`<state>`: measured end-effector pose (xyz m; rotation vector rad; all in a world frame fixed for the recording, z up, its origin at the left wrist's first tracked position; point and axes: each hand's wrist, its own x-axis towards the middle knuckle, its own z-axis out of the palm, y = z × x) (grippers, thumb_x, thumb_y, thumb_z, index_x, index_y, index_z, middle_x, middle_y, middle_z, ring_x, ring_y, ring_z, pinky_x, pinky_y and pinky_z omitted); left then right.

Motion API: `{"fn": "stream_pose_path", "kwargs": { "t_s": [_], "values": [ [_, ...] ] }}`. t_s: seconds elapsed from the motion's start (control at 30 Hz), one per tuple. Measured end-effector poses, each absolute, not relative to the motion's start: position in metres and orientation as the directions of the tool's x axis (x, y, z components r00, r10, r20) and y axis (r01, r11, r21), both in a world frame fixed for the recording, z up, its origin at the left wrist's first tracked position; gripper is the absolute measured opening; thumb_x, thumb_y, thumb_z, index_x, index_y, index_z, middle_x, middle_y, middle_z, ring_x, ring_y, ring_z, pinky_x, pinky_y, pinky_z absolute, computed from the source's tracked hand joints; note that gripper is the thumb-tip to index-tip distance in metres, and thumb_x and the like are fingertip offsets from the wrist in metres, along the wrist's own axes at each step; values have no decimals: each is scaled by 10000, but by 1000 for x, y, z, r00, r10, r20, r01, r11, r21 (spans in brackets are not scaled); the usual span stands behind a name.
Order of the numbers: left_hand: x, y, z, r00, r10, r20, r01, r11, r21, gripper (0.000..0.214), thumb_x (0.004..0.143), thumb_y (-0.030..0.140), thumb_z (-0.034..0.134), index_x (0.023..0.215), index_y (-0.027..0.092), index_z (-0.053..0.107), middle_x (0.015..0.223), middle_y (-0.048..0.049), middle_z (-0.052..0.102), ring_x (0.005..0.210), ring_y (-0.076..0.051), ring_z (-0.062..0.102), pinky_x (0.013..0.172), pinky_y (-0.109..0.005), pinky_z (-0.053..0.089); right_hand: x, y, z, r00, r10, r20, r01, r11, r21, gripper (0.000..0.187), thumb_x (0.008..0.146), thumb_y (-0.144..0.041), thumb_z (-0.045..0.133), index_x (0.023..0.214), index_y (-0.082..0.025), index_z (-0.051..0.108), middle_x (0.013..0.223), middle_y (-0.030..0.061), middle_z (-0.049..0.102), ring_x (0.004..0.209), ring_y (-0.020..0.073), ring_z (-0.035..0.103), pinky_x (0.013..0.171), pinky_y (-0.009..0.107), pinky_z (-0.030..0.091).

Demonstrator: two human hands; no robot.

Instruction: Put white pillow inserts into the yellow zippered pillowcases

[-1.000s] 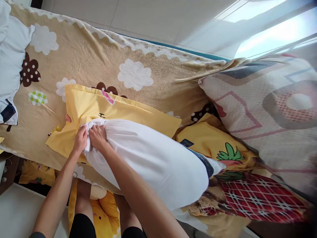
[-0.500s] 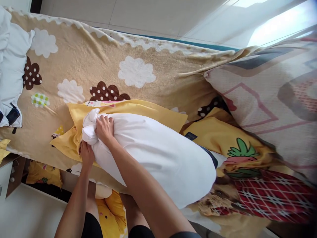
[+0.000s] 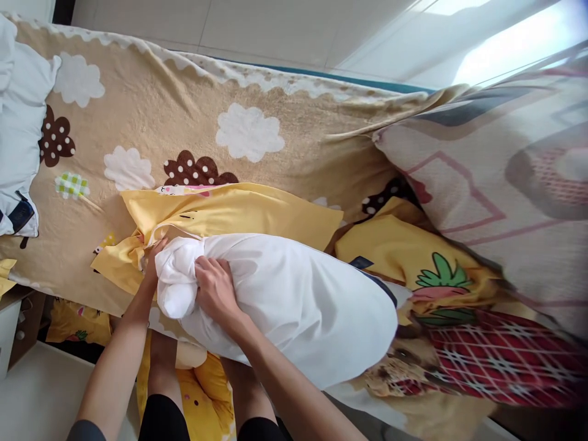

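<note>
A plump white pillow (image 3: pixel 294 306) lies across the near edge of the bed, on top of a flat yellow pillowcase (image 3: pixel 229 214). My right hand (image 3: pixel 215 291) is clamped over the pillow's bunched left end, fingers curled into the cloth. My left hand (image 3: pixel 151 260) sits just left of that end, at the open mouth of the yellow pillowcase, its fingers mostly hidden behind the white bunch and the yellow edge.
A tan bedsheet (image 3: pixel 184 116) with cloud and flower prints covers the bed. A second white pillow (image 3: pixel 18 141) lies far left. A yellow pineapple-print cushion (image 3: pixel 413 263) and a patterned quilt (image 3: pixel 496 202) fill the right. My knees (image 3: pixel 197 380) and yellow cloth are below the bed edge.
The pillow's bunched end has come lower and nearer me, out from the yellow case. My right hand slid down along it. My left hand moved up to the case's mouth.
</note>
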<state>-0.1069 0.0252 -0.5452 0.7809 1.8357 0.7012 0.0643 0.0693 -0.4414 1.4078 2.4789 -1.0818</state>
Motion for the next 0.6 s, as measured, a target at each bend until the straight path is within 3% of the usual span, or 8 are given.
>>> {"fn": "stream_pose_path", "kwargs": {
  "t_s": [0.1,0.27,0.37,0.5,0.6],
  "values": [
    [-117,35,-545,-345,781,-521,219,606,764,246,927,206,452,1126,156,587,1222,-159,617,1196,-270,557,1030,-405,453,58,69,-441,-601,646,-471,782,352,-515,273,815,-4,437,781,-186,638,986,66,646,872,208,513,825,345,285],
    [-129,50,-529,-329,815,-476,298,569,767,241,939,309,428,885,195,633,989,-110,670,1042,-246,611,1016,-424,466,26,79,-461,-667,577,-471,742,458,-490,252,877,-85,444,878,-183,676,1015,108,638,959,254,533,862,390,310],
    [-117,52,-512,-257,847,-466,347,530,774,274,931,375,452,894,205,663,974,-106,691,1074,-252,613,1062,-415,435,6,88,-476,-678,577,-455,733,485,-477,272,922,-148,426,1024,-165,677,1098,154,634,1033,296,521,886,418,327],
    [-92,36,-495,-249,882,-400,420,470,776,358,955,415,421,1117,209,666,1246,-123,648,1334,-249,478,1202,-403,278,2,107,-493,-584,647,-491,809,410,-422,336,929,-130,380,1141,-149,640,1124,168,638,1089,317,490,913,447,341],
    [-73,13,-498,-483,744,-461,271,628,730,469,968,453,400,1305,175,572,1468,-132,494,1459,-234,322,1240,-398,203,7,120,-500,-498,690,-526,864,343,-367,331,888,-84,392,1082,-130,656,1093,179,641,1061,330,499,909,472,355]
  ]
}}
